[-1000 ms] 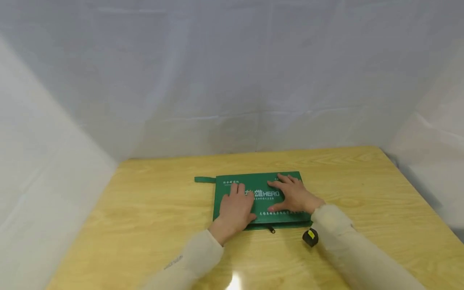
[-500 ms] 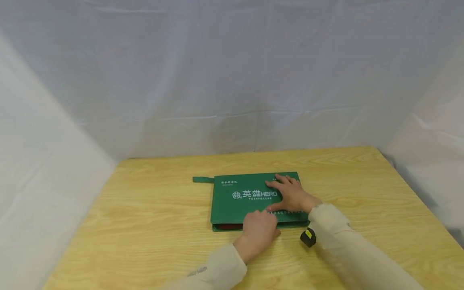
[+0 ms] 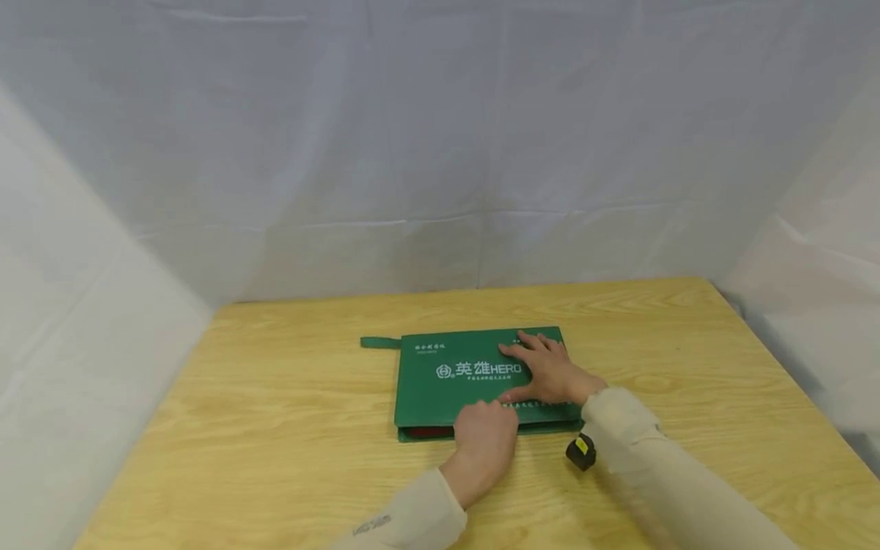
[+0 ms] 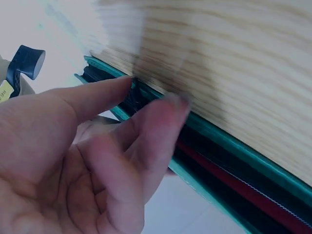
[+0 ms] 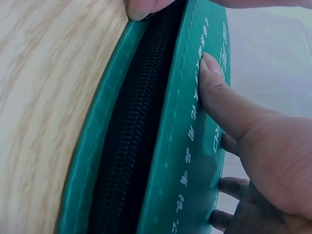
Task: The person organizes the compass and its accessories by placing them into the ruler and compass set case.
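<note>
A green zippered case (image 3: pixel 426 397) with white lettering, including "HERO", lies flat on the table. My left hand (image 3: pixel 483 439) is at its front edge, thumb and fingertips pinching the small dark zipper pull (image 4: pixel 135 92). To the left of this hand the edge gapes and a dark red inside (image 3: pixel 429 432) shows. On the right the black zipper teeth (image 5: pixel 134 117) are meshed. My right hand (image 3: pixel 550 372) rests with spread fingers on the right part of the cover; its thumb (image 5: pixel 219 90) lies along the lettering.
A black object with a yellow label (image 3: pixel 580 452) shows beside the right cuff. A green strap (image 3: pixel 380 342) sticks out from the case's left side. The wooden table (image 3: pixel 275 412) is bounded by white sheeting (image 3: pixel 440 153) at the back and sides.
My left hand has left the top of the cover and moved right and nearer to the front edge, where it took hold of the zipper pull. My right hand stays in place.
</note>
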`<move>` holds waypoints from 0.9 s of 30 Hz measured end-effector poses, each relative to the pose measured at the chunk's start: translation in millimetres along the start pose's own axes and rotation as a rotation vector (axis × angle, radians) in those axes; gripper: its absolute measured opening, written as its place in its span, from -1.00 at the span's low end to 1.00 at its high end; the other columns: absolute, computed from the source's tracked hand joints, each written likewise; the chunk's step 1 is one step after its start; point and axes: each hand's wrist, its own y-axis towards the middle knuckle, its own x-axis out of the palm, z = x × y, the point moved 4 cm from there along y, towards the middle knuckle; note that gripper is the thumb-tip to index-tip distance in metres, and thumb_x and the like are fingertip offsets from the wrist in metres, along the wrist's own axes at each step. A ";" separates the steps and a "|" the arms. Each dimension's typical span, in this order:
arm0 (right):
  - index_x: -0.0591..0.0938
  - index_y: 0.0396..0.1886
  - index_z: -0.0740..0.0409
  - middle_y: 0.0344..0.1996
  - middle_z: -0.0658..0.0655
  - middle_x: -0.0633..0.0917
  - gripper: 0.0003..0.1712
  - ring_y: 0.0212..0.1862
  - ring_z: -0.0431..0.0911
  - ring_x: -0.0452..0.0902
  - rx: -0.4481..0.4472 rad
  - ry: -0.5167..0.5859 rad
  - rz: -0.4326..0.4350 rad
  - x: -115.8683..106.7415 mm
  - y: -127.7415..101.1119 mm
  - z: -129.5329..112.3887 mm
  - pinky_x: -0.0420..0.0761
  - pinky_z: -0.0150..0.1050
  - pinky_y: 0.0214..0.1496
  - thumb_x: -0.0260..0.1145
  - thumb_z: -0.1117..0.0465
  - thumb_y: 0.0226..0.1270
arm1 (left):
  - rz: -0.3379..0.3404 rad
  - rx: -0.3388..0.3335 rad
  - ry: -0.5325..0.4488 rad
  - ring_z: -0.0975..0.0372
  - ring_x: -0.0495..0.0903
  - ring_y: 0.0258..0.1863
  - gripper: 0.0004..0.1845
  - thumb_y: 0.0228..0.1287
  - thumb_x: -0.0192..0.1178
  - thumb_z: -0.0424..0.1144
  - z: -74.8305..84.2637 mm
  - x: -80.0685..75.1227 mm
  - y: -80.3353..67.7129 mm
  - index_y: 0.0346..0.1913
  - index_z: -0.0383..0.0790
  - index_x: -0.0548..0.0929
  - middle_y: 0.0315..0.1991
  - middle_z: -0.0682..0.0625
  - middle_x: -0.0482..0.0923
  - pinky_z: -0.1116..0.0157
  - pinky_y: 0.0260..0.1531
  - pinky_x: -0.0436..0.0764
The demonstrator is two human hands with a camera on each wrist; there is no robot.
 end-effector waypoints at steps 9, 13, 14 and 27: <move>0.35 0.38 0.18 0.36 0.45 0.17 -0.07 0.31 0.48 0.01 -0.002 -0.002 -0.005 1.0 -1.8 1.5 0.01 0.35 0.27 0.44 -0.15 0.08 | 0.043 0.025 -0.010 0.17 0.61 -0.49 -0.91 0.19 0.27 -0.18 -1.9 1.4 -0.6 -0.39 -0.08 0.73 -0.47 0.02 0.63 0.25 -0.61 0.54; 0.35 0.37 0.19 0.36 0.46 0.17 -0.06 0.31 0.49 0.02 -0.017 0.000 0.002 4.1 -0.5 2.1 0.02 0.36 0.26 0.44 -0.15 0.08 | 0.030 0.025 -0.037 0.15 0.62 -0.47 -0.90 0.19 0.28 -0.17 -5.5 4.1 0.2 -0.38 -0.11 0.72 -0.46 0.00 0.63 0.22 -0.59 0.56; 0.35 0.37 0.19 0.35 0.46 0.17 -0.06 0.30 0.49 0.02 -0.020 -0.001 0.003 4.7 -0.3 2.2 0.02 0.36 0.26 0.44 -0.15 0.08 | 0.029 0.028 -0.041 0.15 0.62 -0.47 -0.90 0.18 0.28 -0.17 -6.4 4.9 0.2 -0.37 -0.11 0.72 -0.46 0.00 0.62 0.22 -0.59 0.56; 0.33 0.39 0.18 0.37 0.44 0.16 -0.07 0.32 0.48 0.00 -0.020 0.001 -0.002 1.4 1.4 0.5 0.01 0.36 0.26 0.42 -0.16 0.10 | -0.009 0.062 -0.195 0.12 0.60 -0.53 -0.70 0.15 0.30 0.03 -22.9 8.6 2.4 -0.40 -0.17 0.72 -0.52 -0.04 0.60 0.18 -0.64 0.56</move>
